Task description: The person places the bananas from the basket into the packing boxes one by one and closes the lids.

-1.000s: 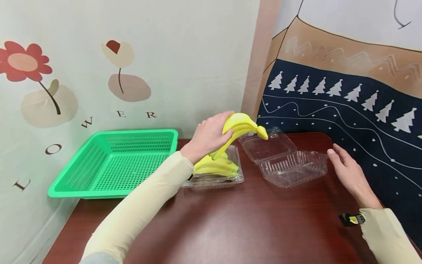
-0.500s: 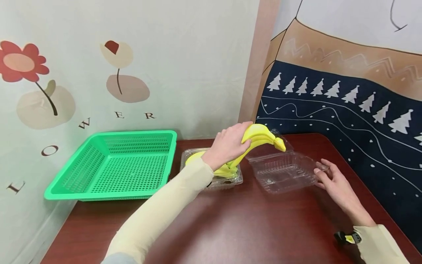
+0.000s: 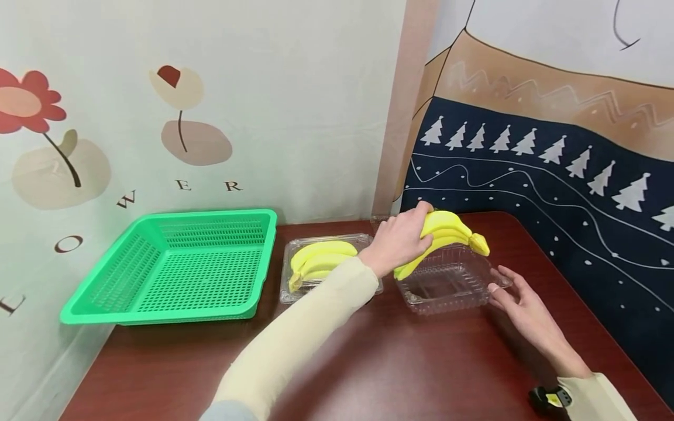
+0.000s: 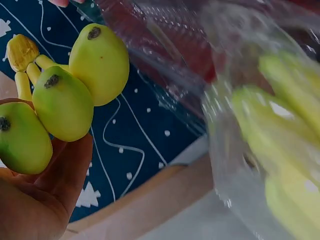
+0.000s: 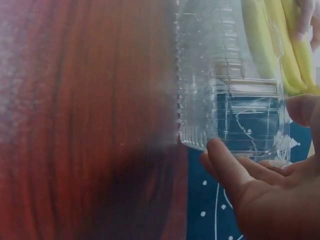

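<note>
Banana bunch (image 3: 446, 227) held over open clear box (image 3: 447, 302), long axis approx 8-to-2 o'clock in head view, stem (image 3: 479, 244) at 2; L hand (image 3: 401, 241), nearer, curled rnd it. Bunch at 10 o'clock from R hand (image 3: 529, 316), fingers loosely spread, touching box's end.

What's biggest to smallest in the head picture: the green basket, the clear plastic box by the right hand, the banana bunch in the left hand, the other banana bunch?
1. Green plastic basket: largest by far.
2. Clear plastic box.
3. Held banana bunch and other banana bunch: too alike to rank; each is partly covered.
</note>
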The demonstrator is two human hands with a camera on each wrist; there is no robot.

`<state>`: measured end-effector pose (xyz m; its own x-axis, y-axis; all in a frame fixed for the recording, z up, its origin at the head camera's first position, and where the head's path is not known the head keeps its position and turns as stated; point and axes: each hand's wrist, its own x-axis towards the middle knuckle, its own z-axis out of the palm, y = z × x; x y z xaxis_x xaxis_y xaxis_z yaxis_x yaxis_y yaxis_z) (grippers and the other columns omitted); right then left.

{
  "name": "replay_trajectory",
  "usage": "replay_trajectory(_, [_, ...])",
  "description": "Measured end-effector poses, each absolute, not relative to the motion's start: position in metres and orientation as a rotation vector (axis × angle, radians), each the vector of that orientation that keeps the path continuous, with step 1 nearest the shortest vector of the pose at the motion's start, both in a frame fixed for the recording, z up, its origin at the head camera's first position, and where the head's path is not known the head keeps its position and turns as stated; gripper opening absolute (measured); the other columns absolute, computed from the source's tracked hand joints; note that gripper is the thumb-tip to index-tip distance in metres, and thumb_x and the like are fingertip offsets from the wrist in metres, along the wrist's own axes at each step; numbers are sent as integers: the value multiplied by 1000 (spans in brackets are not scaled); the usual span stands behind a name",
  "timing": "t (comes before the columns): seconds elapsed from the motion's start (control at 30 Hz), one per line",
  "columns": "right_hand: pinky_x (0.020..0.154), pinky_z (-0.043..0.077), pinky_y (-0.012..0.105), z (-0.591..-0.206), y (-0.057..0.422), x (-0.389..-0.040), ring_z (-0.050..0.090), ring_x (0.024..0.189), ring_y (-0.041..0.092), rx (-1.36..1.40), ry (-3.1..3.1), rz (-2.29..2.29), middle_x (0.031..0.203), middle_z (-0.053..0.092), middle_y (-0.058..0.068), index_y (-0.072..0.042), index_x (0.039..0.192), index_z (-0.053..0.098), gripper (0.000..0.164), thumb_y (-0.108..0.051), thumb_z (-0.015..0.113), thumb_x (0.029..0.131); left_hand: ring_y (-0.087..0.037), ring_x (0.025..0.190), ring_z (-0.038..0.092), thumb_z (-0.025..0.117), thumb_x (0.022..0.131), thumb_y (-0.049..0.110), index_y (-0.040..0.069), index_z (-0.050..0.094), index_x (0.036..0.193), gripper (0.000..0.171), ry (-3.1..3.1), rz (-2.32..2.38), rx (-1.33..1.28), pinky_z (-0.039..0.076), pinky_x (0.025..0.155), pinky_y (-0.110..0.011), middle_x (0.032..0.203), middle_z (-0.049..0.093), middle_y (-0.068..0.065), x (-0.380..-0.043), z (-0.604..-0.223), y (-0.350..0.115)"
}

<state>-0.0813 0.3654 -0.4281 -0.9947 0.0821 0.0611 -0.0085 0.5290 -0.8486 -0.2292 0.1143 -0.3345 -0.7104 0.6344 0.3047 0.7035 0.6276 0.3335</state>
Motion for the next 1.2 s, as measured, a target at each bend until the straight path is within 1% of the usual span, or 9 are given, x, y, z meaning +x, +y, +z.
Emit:
replay_trajectory(0.07, [81, 50, 7, -430, 364, -81, 54, 103, -17, -63, -2672, 1447, 158, 35, 34, 8, 159, 19, 71, -29, 54, 109, -11, 69, 58, 71, 97, 27, 16, 49, 137, 47, -2689, -651, -1125, 47, 56, -21, 97, 62, 3, -227, -339, 120])
replay_trajectory(0.1, [81, 49, 7, -430, 363, -81, 56, 106, -14, -61, -2677, 1432, 157, 35, 34, 8, 159, 19, 71, -28, 54, 109, -11, 70, 58, 71, 97, 27, 16, 50, 138, 48, -2694, -646, -1128, 47, 56, -20, 98, 62, 3, -226, -342, 122])
replay_trajectory(0.2, [80, 47, 5, -432, 362, -80, 62, 118, 12, -83, -2713, 1368, 155, 38, 33, 7, 159, 19, 73, -30, 55, 108, -11, 69, 58, 71, 97, 28, 17, 51, 139, 48, -2717, -634, -1130, 47, 56, -21, 100, 63, 3, -223, -351, 128])
replay_trajectory(0.3, [79, 44, 4, -434, 363, -79, 58, 125, 43, -115, -2760, 1316, 152, 39, 35, 7, 160, 18, 76, -33, 55, 108, -10, 69, 57, 72, 96, 29, 17, 52, 139, 49, -2752, -650, -1114, 46, 56, -21, 101, 63, 3, -220, -361, 131])
replay_trajectory(0.37, [78, 43, 3, -434, 363, -79, 55, 126, 51, -123, -2776, 1301, 150, 39, 37, 7, 160, 18, 77, -34, 56, 108, -9, 68, 56, 73, 96, 29, 17, 53, 138, 49, -2772, -673, -1099, 46, 56, -20, 100, 63, 4, -218, -366, 133])
replay_trajectory(0.6, [80, 41, 1, -435, 362, -79, 52, 128, 54, -76, -2772, 1295, 152, 37, 37, 9, 160, 18, 76, -32, 56, 108, -10, 69, 56, 75, 94, 30, 18, 55, 137, 48, -2826, -638, -1104, 47, 57, -22, 101, 64, 4, -215, -377, 140])
replay_trajectory(0.83, [87, 34, -3, -438, 361, -80, 46, 133, 54, 54, -2720, 1267, 155, 38, 36, 12, 155, 26, 67, -24, 57, 108, -13, 73, 59, 73, 96, 31, 19, 57, 137, 46, -2868, -531, -1125, 50, 61, -29, 108, 70, 2, -212, -392, 143])
replay_trajectory(1.03, [86, 35, -2, -438, 362, -80, 46, 134, 54, 45, -2762, 1272, 154, 37, 36, 12, 156, 26, 68, -27, 56, 108, -12, 76, 60, 74, 96, 32, 20, 57, 137, 47, -2896, -497, -1130, 51, 63, -28, 105, 70, 2, -207, -397, 145])
replay_trajectory(1.2, [84, 37, 0, -433, 363, -80, 50, 132, 51, 14, -2799, 1231, 155, 37, 34, 8, 157, 27, 68, -31, 55, 108, -13, 73, 60, 73, 97, 35, 19, 56, 136, 45, -2910, -479, -1126, 49, 58, -28, 97, 67, 3, -205, -400, 146])
